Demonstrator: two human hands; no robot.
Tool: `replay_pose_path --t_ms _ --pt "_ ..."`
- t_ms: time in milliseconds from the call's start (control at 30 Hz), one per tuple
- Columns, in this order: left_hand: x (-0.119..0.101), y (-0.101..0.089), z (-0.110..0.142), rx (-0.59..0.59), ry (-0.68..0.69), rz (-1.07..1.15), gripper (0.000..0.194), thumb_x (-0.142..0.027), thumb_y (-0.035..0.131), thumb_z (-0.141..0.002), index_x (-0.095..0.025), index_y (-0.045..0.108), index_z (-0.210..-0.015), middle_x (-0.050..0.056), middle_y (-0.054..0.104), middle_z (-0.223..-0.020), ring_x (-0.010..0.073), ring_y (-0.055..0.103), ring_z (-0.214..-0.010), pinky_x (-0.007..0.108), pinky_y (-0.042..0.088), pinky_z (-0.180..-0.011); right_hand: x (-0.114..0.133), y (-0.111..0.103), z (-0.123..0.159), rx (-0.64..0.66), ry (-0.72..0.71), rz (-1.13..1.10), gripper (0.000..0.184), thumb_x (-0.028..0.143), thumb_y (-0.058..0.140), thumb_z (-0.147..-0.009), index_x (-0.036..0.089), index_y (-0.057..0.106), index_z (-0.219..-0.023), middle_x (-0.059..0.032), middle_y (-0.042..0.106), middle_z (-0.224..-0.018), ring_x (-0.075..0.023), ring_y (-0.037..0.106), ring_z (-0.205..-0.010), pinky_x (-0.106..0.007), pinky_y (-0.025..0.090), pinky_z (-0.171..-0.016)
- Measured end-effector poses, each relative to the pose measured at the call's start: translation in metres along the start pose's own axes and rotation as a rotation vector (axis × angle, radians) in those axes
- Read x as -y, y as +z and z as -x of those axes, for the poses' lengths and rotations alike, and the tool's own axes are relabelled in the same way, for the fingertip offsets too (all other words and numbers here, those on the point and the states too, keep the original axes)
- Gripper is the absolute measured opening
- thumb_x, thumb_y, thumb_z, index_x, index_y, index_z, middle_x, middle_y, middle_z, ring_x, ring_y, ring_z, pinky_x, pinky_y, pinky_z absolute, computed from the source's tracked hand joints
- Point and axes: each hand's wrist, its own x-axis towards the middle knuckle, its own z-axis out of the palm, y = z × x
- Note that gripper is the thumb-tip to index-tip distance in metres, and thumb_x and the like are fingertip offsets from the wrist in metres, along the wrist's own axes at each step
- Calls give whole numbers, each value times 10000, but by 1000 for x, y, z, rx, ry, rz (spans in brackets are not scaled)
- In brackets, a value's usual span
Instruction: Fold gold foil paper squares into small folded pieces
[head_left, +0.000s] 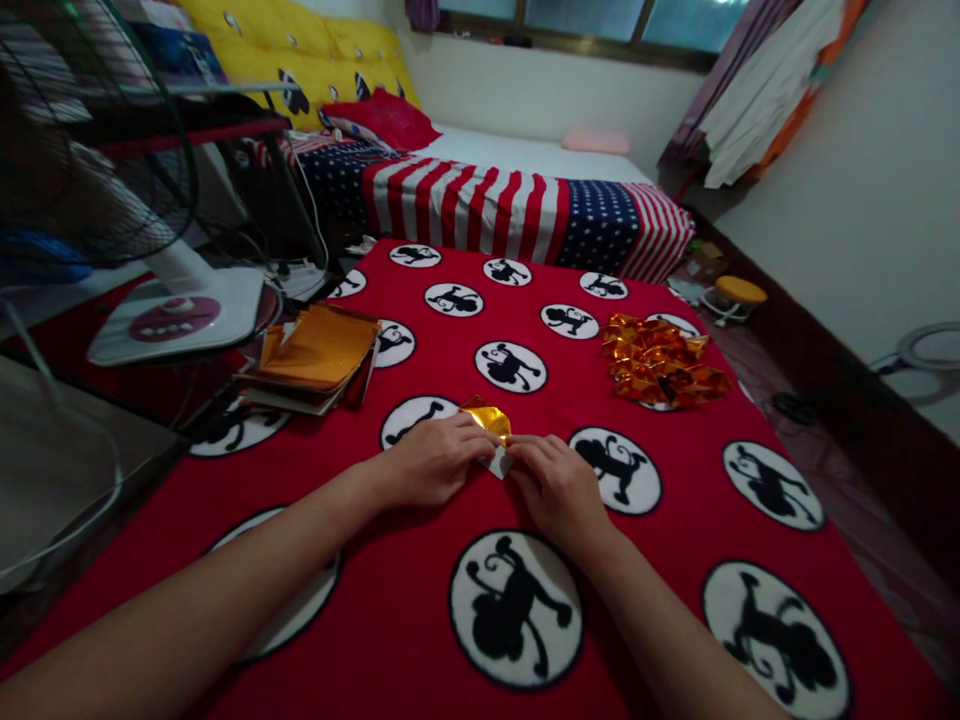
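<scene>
A small piece of shiny gold foil paper (490,418) lies on the red cloth, partly folded, with a pale underside showing at its near edge. My left hand (431,460) grips its left side, fingers bent over it. From the right, my right hand (555,485) pinches the near right edge between thumb and fingers. Both hands rest low over the cloth, and the fingers cover part of the paper. To the left is a stack of gold paper sheets (319,345). A heap of folded gold foil pieces (660,362) sits at the right.
The red cloth (390,620) with monkey prints covers the surface before me. A fan (180,310) stands at the left beside a small table. Behind is a bed with a striped, starred cover (465,205). A yellow-topped stool (740,291) stands at the far right.
</scene>
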Motion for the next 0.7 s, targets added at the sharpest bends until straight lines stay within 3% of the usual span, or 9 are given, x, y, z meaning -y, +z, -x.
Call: replay_pose_path --t_ms 267,467,700 --pt "-3 -4 -1 22 -68 13 268 -166 531 -849 -210 613 -1101 51 661 -1091 193 557 -1056 321 471 -903 -1 1 -7 18 -77 180 173 211 510 -928 216 683 -939 -52 698 -1073 -191 574 -841 -322 440 -738" --pt "-2 5 -2 -73 -73 31 185 -267 586 -853 -199 660 -1008 48 703 -1035 193 587 -1000 327 478 -878 -1 -2 -4 -16 -36 -73 145 144 543 -865 211 653 -930 -59 669 -1116 -196 591 -946 -338 467 -833" --pt "-4 15 -2 -149 -55 -7 199 -210 493 -903 -184 678 -971 55 716 -1020 187 615 -962 336 489 -866 -6 1 -3 -72 3 -281 250 58 524 -796 205 613 -977 -80 637 -1097 -202 599 -1018 -356 477 -898"
